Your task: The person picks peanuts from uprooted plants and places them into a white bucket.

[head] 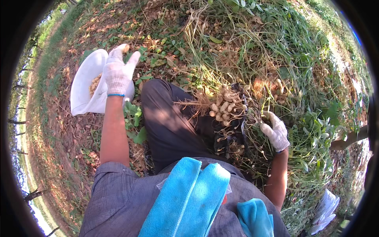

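My left hand [120, 69], in a white knit glove with a blue cuff edge, is held over the right side of a white plastic tub [86, 71]. Its fingers are spread and nothing shows between them. Some peanuts [94, 84] lie inside the tub. My right hand [275, 130], gloved alike, has its thumb and fingers closed around the stems of a peanut plant [254, 115]. A cluster of peanut pods [225, 108] with pale roots hangs at the plant's left end, over my folded leg.
Pulled peanut plants [284, 38] with long green stems are heaped ahead and to the right. Leaf litter [71, 139] covers the ground at left. A branch [349, 140] juts in at the right edge, and a white plastic bag [325, 211] lies at the lower right.
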The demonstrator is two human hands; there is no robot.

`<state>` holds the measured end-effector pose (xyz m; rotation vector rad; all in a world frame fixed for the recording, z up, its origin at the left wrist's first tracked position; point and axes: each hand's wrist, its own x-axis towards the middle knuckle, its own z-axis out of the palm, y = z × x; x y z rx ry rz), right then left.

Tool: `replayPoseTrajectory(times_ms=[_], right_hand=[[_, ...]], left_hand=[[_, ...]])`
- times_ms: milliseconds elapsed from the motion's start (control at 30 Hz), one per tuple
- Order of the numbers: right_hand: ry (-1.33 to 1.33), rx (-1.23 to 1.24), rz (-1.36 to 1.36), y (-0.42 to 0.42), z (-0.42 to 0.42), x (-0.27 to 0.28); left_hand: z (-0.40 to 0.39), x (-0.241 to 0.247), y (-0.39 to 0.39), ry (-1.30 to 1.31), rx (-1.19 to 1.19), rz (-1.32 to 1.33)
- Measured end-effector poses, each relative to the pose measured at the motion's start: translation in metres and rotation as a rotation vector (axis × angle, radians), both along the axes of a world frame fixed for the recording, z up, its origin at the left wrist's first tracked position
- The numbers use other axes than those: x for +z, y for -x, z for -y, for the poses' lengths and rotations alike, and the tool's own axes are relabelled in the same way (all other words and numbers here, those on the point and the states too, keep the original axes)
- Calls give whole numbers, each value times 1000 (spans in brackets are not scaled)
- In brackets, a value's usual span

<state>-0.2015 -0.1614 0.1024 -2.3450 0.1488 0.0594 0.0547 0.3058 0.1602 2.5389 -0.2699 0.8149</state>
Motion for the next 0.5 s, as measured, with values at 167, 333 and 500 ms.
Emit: replayPoseTrajectory(times_ms=[167, 333, 500], right_hand=[[-52, -19, -79, -1, -1, 1], [-20, -12, -47, 0, 1, -3], [-14, -14, -53, 0, -2, 1]], left_hand=[[151, -14, 79, -139, -661, -835], [167, -53, 66, -143, -785, -741], [148, -51, 44, -108, -1054, -762]])
